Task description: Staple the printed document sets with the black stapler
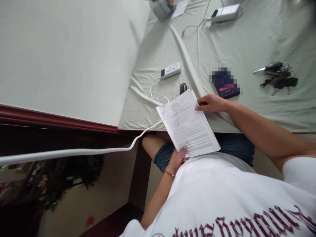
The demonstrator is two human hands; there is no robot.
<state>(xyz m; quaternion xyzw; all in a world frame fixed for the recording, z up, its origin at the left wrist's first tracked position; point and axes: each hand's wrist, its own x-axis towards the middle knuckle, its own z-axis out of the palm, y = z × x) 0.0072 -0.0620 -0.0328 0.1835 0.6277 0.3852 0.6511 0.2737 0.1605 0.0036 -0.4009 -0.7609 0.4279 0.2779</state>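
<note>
A stack of printed paper sheets (pixel 189 126) slants across the table's near edge, its lower part over my lap. At the stack's bottom left corner, my left hand (pixel 177 158) grips it, thumb on top and fingers mostly hidden beneath; a red bracelet circles that wrist. My right hand (pixel 208 102) is at the upper right edge of the sheets, with thumb and fingertips closed on that edge. Small print covers the top page. A white cable (pixel 138 138) runs in from the left and passes close to the stack's left edge.
On the pale tablecloth (pixel 259 112) lie a white power bank (pixel 171 70), a small black object (pixel 183 88), a phone (pixel 225 84), a screwdriver (pixel 270 67) and a bunch of keys (pixel 281 79). Farther back are another white device (pixel 225 13) and a roll of tape (pixel 161 9).
</note>
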